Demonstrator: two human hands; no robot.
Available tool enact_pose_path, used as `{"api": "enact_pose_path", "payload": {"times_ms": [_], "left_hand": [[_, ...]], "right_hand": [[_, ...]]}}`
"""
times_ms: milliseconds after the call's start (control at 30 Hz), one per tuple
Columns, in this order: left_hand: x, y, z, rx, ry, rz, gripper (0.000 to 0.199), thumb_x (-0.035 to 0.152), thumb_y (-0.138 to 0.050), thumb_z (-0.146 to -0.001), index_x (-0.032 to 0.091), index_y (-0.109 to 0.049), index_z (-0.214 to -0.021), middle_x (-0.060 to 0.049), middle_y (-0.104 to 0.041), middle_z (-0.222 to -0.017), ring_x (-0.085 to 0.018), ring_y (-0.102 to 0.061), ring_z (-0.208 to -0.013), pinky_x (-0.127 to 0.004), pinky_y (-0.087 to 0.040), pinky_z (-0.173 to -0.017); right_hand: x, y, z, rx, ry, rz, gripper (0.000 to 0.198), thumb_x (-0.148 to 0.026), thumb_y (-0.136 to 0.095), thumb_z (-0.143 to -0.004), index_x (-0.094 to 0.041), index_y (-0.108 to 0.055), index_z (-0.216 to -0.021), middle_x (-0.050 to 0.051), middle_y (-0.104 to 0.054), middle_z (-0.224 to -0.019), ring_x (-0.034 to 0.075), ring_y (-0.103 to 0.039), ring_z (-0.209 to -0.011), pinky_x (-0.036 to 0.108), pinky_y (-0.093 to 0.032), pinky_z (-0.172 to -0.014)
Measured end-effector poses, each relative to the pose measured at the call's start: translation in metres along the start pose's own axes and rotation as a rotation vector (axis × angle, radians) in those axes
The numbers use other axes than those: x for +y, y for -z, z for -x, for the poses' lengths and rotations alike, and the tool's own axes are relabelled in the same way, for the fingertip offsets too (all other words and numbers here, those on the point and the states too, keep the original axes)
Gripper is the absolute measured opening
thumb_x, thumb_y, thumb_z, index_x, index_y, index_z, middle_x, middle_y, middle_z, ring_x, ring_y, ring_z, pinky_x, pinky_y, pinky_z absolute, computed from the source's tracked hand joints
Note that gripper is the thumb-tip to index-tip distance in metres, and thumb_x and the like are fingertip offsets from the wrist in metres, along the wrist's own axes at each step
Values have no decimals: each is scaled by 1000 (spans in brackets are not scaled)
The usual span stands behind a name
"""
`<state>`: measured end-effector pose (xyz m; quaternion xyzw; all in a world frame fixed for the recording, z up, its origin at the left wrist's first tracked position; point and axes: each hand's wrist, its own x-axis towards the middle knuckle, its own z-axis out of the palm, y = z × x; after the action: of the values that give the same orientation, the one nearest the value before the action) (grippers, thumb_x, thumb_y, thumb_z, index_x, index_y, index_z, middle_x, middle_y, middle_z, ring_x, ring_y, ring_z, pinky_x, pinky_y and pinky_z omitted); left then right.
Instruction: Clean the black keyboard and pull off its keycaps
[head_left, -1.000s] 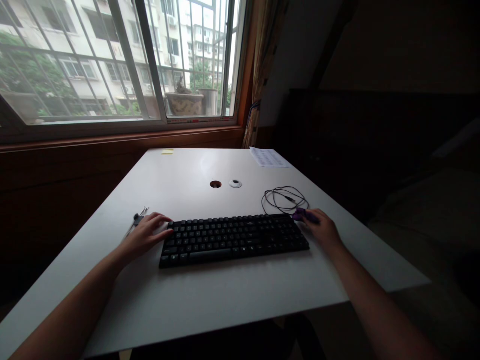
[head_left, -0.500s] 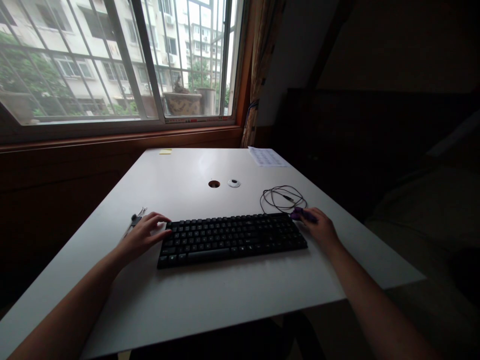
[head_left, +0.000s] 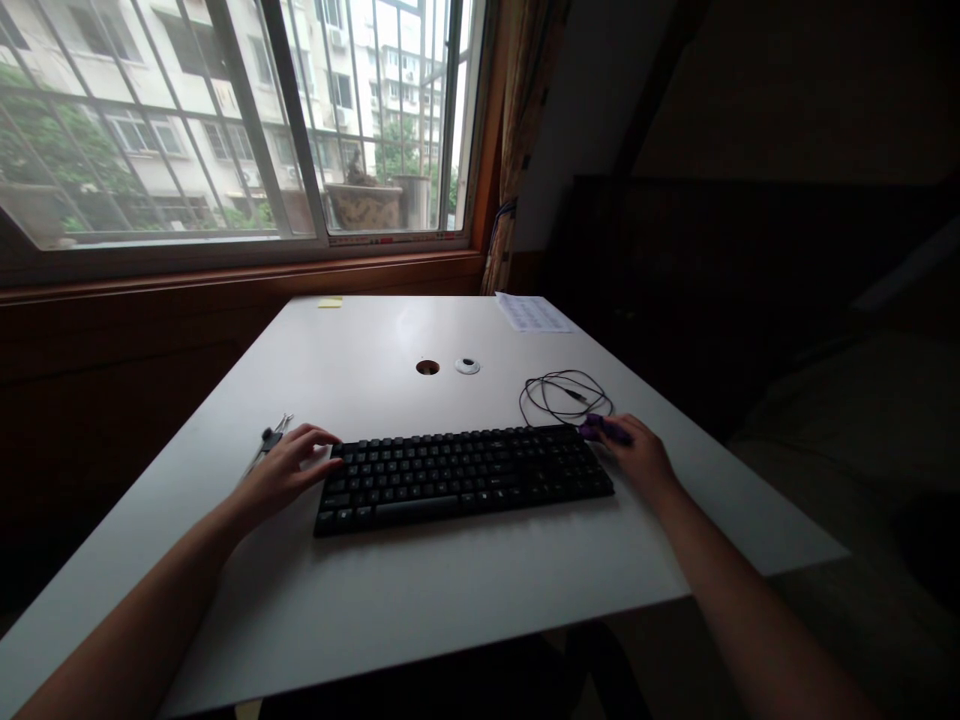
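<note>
With the keyboard as the hub of the clock and twelve toward the window (head_left: pixel 247 120), a person sits with both bare arms stretched over a white table (head_left: pixel 480 610). The black keyboard (head_left: pixel 465 480) lies flat and a little askew near the table's front edge, between the two hands. The left hand (head_left: pixel 296 462), at nine o'clock, has thumb and fingers parted, their tips at the keyboard's upper left corner; I can't tell how firmly they press. Just beyond that hand, toward ten, lies a slim silver-and-dark object (head_left: pixel 268 440), partly covered by it. The right hand (head_left: pixel 641 452), nearer three, is curled around a small purple object (head_left: pixel 606 429), which sits at the keyboard's upper right corner; what it is exactly I can't make out. Close by at one to two o'clock is a loosely coiled black cable (head_left: pixel 551 408). A round hole (head_left: pixel 427 368) in the tabletop is just short of twelve, with a white ring-shaped piece (head_left: pixel 467 367) beside it at twelve. Farther off, printed paper (head_left: pixel 534 313) lies at one and a yellow slip (head_left: pixel 330 302) near eleven.
</note>
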<state>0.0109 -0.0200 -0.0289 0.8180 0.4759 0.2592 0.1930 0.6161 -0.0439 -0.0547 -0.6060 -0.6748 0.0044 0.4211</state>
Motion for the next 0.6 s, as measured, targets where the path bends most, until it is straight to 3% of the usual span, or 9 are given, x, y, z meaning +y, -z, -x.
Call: {"api": "enact_pose_path", "payload": {"times_ms": [600], "left_hand": [[0, -1, -1, -2, -16, 23, 35, 51, -61, -90, 25, -62, -112, -5, -62, -112, -25, -65, -98, -37, -54, -84]], "right_hand": [[4, -1, -1, 8, 36, 21, 29, -45, -61, -86, -20, -70, -98, 7, -67, -92, 25, -65, -86, 38, -51, -80]]}}
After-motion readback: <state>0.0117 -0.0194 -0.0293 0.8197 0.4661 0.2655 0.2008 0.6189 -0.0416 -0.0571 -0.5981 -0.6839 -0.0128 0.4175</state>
